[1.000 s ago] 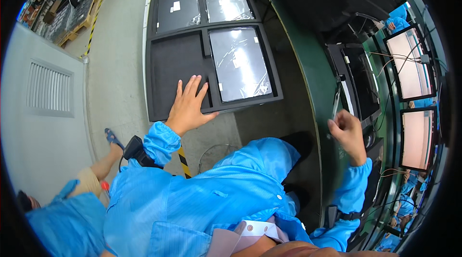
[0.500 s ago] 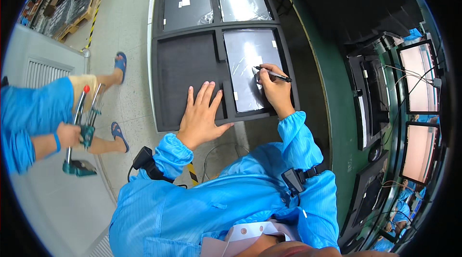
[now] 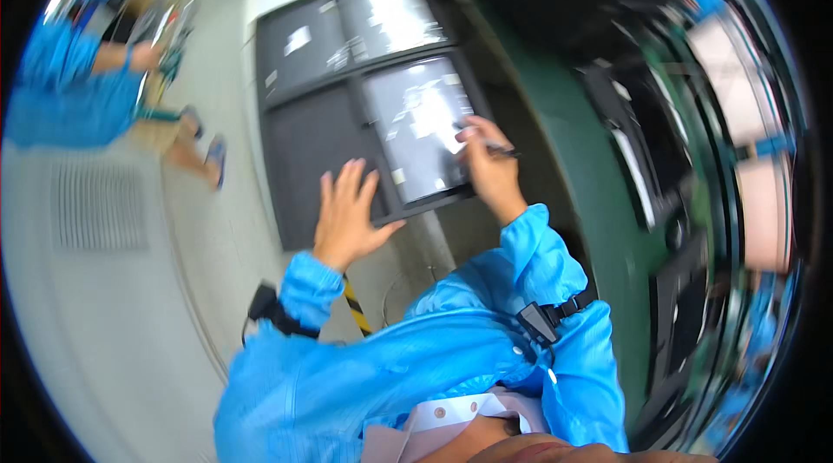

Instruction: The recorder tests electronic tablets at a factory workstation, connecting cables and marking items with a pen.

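Observation:
In my right hand [image 3: 493, 166] is a dark pen [image 3: 501, 151], its tip over the right edge of a flat panel wrapped in clear film [image 3: 415, 120]. The panel lies in the near right compartment of a black foam tray [image 3: 273, 237]. With fingers spread, my left hand [image 3: 349, 218] rests at the near edge of the tray, over the near left compartment [image 3: 317, 137], which shows only its dark floor. Two more wrapped panels fill the far compartments: a dark one [image 3: 304, 38] at left and a shiny one [image 3: 390, 19] at right.
On the left a person in blue [image 3: 78, 98] stands holding metal tools. To my right runs a green bench [image 3: 573, 159] bearing dark flat units [image 3: 681, 324] and lit screens [image 3: 764, 211]. A grey vented cabinet [image 3: 95, 211] stands at the lower left.
The view has swung, so the tray appears tilted and further left. The person on the left has moved further away with the tools. My hands keep nearly the same poses, pen still held.

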`<state>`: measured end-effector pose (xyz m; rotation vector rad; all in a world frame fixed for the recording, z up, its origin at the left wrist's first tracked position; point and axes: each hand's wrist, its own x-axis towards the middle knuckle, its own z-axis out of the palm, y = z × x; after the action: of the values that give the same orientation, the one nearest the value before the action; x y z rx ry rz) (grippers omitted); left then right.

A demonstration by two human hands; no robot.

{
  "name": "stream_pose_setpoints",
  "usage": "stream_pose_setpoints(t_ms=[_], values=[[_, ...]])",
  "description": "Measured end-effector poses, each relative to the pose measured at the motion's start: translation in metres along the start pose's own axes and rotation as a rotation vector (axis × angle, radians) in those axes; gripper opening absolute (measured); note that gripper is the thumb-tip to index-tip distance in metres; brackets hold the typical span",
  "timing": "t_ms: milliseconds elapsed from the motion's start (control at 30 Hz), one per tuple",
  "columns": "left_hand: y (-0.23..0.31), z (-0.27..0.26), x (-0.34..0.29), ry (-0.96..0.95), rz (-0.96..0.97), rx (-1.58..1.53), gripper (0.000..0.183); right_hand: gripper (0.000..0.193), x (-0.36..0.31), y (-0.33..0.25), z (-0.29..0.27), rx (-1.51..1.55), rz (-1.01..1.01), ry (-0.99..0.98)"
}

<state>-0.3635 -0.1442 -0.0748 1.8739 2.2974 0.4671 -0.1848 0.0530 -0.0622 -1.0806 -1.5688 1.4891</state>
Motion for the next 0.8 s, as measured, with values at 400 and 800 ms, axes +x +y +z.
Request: stream_pose_setpoints(t_ms=[400, 800], values=[[0.013, 0.010, 0.005, -0.123, -0.026, 0.200, 0.079, 0.029, -0.205, -0.079, -0.232, -1.166, -0.310, 0.337], [0.281, 0.004, 0.112, 0.065, 0.705, -0.616, 0.014, 0.032, -0.223, -0.019, -0.267, -1.195, -0.400, 0.522]])
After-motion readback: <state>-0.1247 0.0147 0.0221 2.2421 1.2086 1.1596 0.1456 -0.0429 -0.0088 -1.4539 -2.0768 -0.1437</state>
